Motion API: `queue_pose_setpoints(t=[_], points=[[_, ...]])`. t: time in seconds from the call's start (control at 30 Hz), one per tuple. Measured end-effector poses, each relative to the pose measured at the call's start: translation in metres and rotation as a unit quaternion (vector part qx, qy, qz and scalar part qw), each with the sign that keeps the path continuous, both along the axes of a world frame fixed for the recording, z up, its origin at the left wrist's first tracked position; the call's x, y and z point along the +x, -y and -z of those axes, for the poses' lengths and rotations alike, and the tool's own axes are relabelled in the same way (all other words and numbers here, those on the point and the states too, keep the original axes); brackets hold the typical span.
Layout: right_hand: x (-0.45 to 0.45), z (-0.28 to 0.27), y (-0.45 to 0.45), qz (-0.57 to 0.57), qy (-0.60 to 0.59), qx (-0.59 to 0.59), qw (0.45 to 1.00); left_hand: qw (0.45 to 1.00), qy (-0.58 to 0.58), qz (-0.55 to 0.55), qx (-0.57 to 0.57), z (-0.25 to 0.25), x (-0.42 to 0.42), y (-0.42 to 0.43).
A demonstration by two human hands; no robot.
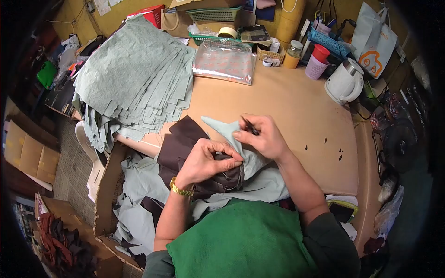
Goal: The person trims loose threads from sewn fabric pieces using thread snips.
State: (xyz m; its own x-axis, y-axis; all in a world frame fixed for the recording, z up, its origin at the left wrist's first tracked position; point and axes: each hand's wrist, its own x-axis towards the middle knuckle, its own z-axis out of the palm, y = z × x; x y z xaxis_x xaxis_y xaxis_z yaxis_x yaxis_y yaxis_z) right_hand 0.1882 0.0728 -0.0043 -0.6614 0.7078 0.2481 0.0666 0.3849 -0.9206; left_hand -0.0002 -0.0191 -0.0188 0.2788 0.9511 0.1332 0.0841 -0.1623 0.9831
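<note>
Two hands work close together over the near edge of the counter. Left hand: thumb and forefinger narrow, tips pinched at the edge of a pale cloth piece. Right hand: fingers curled around a small dark tool; its type is not clear. The pale cloth piece lies between the two sets of fingers, one narrow end pointing up and left, the lower part bunched beneath the right hand. Dark brown cloth lies under and left of the left fingers, layers overlapping. Beyond the left fingers, up and left: fanned stack of pale sheets. Farther from the right fingers, up and right: white kettle. Green cloth covers the lap, nearer the body than both hands.
</note>
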Motion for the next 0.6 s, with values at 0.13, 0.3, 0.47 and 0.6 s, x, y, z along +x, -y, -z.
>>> queue_pose_setpoints(t=[0.13, 0.3, 0.47, 0.6], points=[[-0.030, 0.078, -0.044, -0.122, -0.125, -0.314, 0.933, 0.996, -0.059, -0.058, -0.024, 0.039, -0.015, -0.021], [-0.022, 0.138, -0.056, 0.064, -0.083, -0.072, 0.992, 0.992, 0.006, -0.108, -0.071, 0.093, -0.021, -0.030], [0.049, 0.126, -0.011, 0.196, 0.157, 0.183, 0.951, 0.995, 0.011, -0.069, -0.072, 0.080, 0.021, -0.028], [0.101, 0.129, 0.017, 0.258, 0.146, 0.019, 0.955, 0.996, 0.055, -0.001, -0.076, 0.076, 0.054, -0.025]])
